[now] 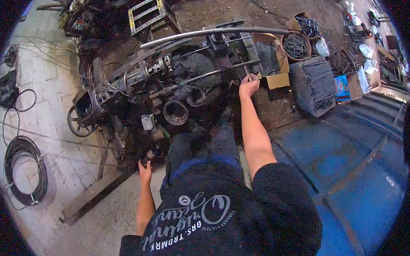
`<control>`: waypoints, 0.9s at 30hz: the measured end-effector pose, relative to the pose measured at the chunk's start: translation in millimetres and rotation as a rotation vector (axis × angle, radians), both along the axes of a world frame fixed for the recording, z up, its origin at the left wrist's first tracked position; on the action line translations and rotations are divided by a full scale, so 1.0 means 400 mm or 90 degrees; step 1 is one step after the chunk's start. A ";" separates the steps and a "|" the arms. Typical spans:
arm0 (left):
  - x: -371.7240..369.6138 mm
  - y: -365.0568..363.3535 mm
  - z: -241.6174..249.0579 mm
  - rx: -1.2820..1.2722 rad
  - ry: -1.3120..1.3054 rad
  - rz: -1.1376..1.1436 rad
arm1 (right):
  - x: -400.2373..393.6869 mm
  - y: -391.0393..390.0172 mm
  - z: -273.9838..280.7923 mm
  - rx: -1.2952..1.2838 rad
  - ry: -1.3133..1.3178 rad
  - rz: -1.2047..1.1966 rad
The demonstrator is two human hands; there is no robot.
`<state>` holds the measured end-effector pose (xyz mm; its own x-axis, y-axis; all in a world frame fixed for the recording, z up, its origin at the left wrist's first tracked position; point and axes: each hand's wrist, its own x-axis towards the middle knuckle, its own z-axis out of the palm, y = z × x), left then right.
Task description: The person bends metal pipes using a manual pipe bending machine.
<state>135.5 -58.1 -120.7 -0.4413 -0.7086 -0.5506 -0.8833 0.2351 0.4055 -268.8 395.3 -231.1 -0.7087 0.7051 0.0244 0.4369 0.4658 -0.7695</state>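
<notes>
A dark, greasy machine [193,73] with metal shafts and rods stretches across in front of me. At its right end, my right hand [249,85] is closed around the near end of a thin metal rod or handle [247,71]. Low on the left, my left hand [145,169] has its fingers around a small dark knob-like part [144,161], beside the machine's lower frame. Two round cups, one of them a rusty cup [175,112] with small bits inside, sit at the machine's near side. A long curved metal bar [208,33] lies over the top.
A cardboard box [277,69] of thin rods and a dark crate [312,84] packed with rods stand right, near a round basket [296,44]. Blue metal sheeting [348,164] lies at right. A cable coil [27,169] and a steel beam [94,194] are left; a metal stand [148,15] is behind.
</notes>
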 end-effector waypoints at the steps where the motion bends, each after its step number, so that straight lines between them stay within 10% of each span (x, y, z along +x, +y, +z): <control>1: -0.001 0.017 -0.016 0.008 -0.007 0.004 | -0.014 -0.009 -0.005 -0.004 -0.007 -0.042; 16: 0.050 0.221 0.019 0.042 0.012 0.055 | -0.056 -0.022 -0.031 -0.115 0.041 -0.150; 27: 0.195 0.268 -0.081 0.103 -0.022 0.083 | 0.139 0.049 0.071 -0.281 -0.041 0.315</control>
